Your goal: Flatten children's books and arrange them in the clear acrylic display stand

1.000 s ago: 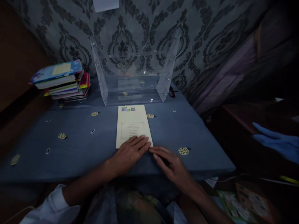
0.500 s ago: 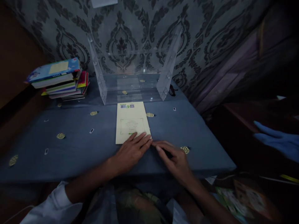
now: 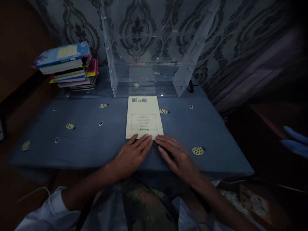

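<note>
Book (image 3: pixel 143 107) (cream), hands (image 3: pixel 132 155) at edge, tablecloth (image 3: pixel 89 141) beneath

On the table (image 3: pixel 91 144): stacked books (image 3: pixel 72 69), far-left corner; clear rack (image 3: pixel 154 62), far edge; cream book (image 3: pixel 144 117), just before the rack.

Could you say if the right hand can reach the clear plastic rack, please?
Probably yes: between the right hand and the rack lie only the flat, cream rectangular book and blue patterned tablecloth.
</note>
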Available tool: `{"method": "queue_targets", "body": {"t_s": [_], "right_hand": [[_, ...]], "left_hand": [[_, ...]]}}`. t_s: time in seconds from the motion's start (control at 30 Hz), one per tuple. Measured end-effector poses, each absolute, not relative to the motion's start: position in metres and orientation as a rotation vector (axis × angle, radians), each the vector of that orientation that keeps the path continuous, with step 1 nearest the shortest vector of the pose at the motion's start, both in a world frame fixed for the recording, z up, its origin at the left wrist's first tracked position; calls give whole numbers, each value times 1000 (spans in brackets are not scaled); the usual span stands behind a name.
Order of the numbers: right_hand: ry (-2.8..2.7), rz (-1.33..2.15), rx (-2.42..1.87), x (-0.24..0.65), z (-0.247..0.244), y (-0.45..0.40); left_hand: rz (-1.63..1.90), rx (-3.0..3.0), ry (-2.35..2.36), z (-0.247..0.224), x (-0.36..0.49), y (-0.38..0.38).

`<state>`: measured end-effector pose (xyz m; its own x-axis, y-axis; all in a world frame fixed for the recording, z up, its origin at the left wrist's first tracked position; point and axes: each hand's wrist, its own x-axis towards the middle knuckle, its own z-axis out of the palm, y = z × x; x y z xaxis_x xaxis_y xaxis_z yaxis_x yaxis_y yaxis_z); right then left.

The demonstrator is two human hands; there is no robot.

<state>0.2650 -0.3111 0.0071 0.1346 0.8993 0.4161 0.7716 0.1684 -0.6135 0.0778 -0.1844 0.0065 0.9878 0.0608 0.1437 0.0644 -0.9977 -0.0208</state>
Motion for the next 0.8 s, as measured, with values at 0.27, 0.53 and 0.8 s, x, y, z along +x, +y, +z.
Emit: {"method": "queue_targets", "body": {"t_s": [0.27,0.53,0.8], "right_hand": [[-1963,303,-1494,247,11,-273],[-2204,326,-1361,235,19,-227],[-2293,364,-1367,264,16,-176]], "left_hand": [[-426,-3085,-258,3,27,-168],[-655,-3072,-256,3,24,-163],[-514,-3117,-245,5,33,-142]]}}
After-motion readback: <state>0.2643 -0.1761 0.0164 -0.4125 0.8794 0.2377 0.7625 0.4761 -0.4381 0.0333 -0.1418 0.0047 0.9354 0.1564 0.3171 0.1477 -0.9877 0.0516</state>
